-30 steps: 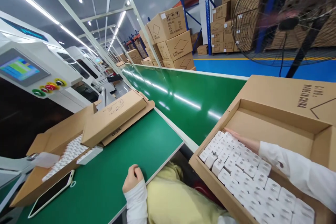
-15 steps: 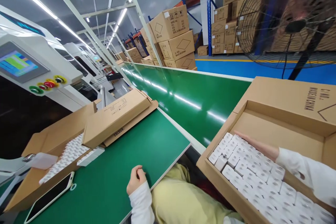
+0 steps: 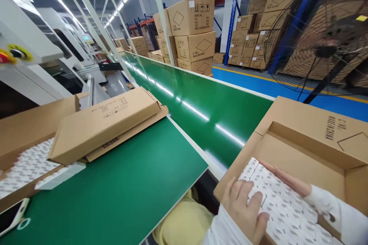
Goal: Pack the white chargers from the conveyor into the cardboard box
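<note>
Many small white boxes stand in tight rows inside an open cardboard carton at the right. My left hand lies over the near left corner of these rows, fingers spread, touching the boxes and the carton's edge. Along the far side of the rows, my right hand rests with its fingers stretched out, flat against the boxes. Neither hand has lifted anything.
A green table bears a closed flat carton, a phone and a white ring. More white boxes fill a carton at left. Beyond runs a green conveyor; a fan stands at right.
My left hand has moved from the table's edge rightward onto the white boxes and opened. My right hand stays beside the rows, which look more even. The view has turned to the right.
</note>
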{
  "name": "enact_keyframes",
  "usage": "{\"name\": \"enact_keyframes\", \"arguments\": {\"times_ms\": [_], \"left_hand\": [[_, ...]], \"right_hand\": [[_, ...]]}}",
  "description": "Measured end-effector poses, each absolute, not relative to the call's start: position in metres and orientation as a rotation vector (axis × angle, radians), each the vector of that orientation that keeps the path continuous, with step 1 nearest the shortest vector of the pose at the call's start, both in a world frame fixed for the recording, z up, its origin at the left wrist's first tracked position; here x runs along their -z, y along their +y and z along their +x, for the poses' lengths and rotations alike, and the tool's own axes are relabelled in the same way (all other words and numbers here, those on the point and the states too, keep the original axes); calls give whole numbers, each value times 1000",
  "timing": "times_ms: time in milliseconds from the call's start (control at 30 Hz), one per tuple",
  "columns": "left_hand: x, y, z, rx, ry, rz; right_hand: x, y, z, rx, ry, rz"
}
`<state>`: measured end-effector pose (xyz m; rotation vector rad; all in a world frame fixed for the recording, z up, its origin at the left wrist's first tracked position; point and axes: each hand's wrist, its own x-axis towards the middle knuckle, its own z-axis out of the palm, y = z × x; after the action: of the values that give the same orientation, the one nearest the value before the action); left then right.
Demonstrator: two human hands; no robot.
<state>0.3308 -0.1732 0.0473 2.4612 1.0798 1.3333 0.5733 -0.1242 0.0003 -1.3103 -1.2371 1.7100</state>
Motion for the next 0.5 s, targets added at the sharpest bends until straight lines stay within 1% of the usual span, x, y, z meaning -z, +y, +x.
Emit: {"name": "enact_keyframes", "arguments": {"times_ms": [67,133,267,367,433,500], "left_hand": [[-49,-168,333,-1381,1047,2433],[-53,-159,312,-1357,1096,2417],[-62,-129,244,-1096,1325,2524],[-56,-108,200,-1005,1418,2562],[-47,-95,179,-1040,1400,2511],[-37,-81,163,-1117,1401,2400]], "right_hand": [[-5,-124,575,-1822,-1139,-1239],[-9,-124,577,-1880,-1081,-1206],[-16,-126,570,-1958,-1066,-1147],[-16,-124,568,-2054,-1083,-1115],[-12,-119,573,-2049,-1069,-1141],[-9,-115,577,-1946,-1083,-1206]]}}
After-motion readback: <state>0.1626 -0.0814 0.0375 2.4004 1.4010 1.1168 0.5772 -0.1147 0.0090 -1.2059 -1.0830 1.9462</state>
